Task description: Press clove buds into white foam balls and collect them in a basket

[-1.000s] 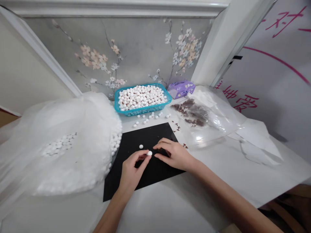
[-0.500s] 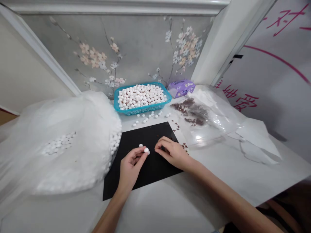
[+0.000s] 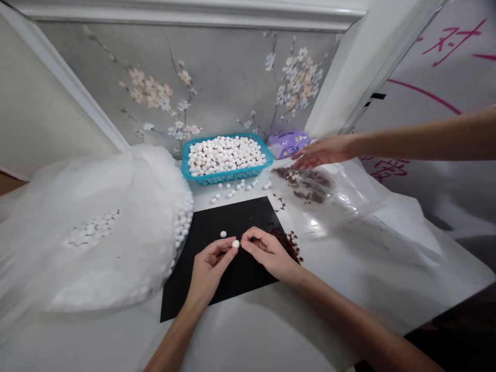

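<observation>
Over a black sheet, my left hand pinches a small white ball between thumb and fingertips. My right hand is closed in a pinch right beside that ball, its fingertips at or very near the ball's right side. Whatever lies between those fingertips is too small to make out. One more white ball rests on the sheet just beyond my left fingers. A pile of small dark brown pieces lies at the sheet's right edge, partly behind my right hand.
A blue basket full of white balls stands at the back, with loose balls in front. A large bag of white balls fills the left. Behind a clear bag of brown pieces sits a purple pack. Another person's hand reaches in above it.
My right hand has moved left to the ball in my left hand. Another person's arm has come in from the right, and the brown pile by the sheet now shows larger.
</observation>
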`<state>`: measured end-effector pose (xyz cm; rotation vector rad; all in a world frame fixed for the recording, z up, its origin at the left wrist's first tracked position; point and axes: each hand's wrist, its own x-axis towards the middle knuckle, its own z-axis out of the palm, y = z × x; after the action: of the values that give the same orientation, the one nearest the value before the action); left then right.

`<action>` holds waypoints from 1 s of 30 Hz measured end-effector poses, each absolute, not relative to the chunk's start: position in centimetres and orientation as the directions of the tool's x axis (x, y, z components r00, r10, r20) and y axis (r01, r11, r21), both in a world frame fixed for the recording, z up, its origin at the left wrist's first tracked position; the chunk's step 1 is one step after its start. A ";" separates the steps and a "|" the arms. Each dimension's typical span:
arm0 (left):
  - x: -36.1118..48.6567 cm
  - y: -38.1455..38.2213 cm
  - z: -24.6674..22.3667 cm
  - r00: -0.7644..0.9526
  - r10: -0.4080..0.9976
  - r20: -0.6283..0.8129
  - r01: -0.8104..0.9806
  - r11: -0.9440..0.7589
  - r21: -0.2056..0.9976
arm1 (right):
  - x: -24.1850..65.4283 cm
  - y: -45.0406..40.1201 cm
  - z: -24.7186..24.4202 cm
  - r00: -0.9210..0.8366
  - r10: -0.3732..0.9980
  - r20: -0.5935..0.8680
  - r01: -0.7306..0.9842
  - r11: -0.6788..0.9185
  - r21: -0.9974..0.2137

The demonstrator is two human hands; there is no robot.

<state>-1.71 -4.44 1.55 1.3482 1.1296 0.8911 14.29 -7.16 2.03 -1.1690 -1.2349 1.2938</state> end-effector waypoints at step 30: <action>-2.7 -4.3 -0.4 0.312 0.944 -0.110 -0.015 0.121 0.993 | 13.1 -7.4 -1.0 -0.153 0.985 -0.075 -0.205 -0.106 -0.973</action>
<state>-2.69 -4.34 -0.38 1.2322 1.0043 0.9082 13.14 -7.42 -1.02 -1.0414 -1.1057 1.4759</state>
